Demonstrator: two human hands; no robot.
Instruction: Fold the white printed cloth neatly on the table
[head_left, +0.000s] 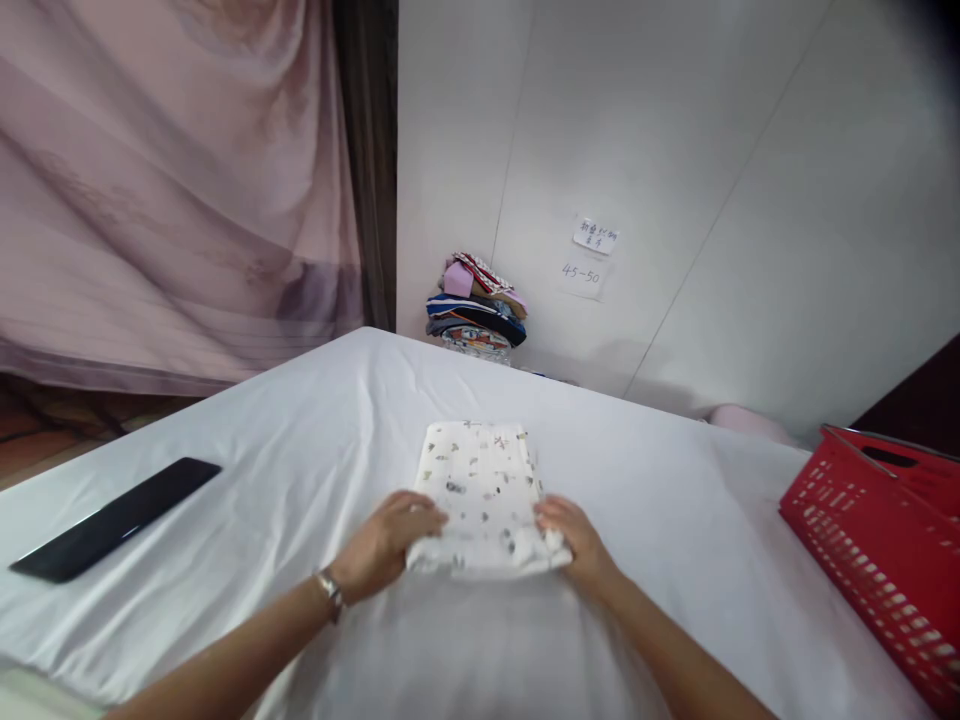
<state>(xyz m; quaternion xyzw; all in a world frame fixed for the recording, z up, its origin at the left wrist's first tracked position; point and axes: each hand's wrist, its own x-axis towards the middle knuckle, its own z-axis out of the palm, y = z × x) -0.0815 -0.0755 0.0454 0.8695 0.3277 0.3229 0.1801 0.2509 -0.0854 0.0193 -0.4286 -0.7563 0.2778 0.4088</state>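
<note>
A folded white cloth (476, 490) with small scattered prints lies in front of the person, near the middle of a white sheet (637, 490) spread over a broad surface. Its far end looks flat and squared off; the near edge is blurred and a little bunched at the right corner. The left hand (386, 545) has its fingers closed on the cloth's near left edge, and the right hand (576, 545) pinches the near right edge, the material gathered under its fingers. A silvery band (330, 594) circles the left wrist.

Further out, a flat, glossy black object (116, 518) lies on the sheet, well to the left of the cloth. Over on the right I see a red plastic basket (900, 505) with slotted sides. Past the sheet's far edge, a stack of folded fabrics (480, 312) rises against a pale wall (637, 130), with two handwritten paper notes (585, 275) stuck up beside it. A pinkish curtain (187, 180) hangs at the left.
</note>
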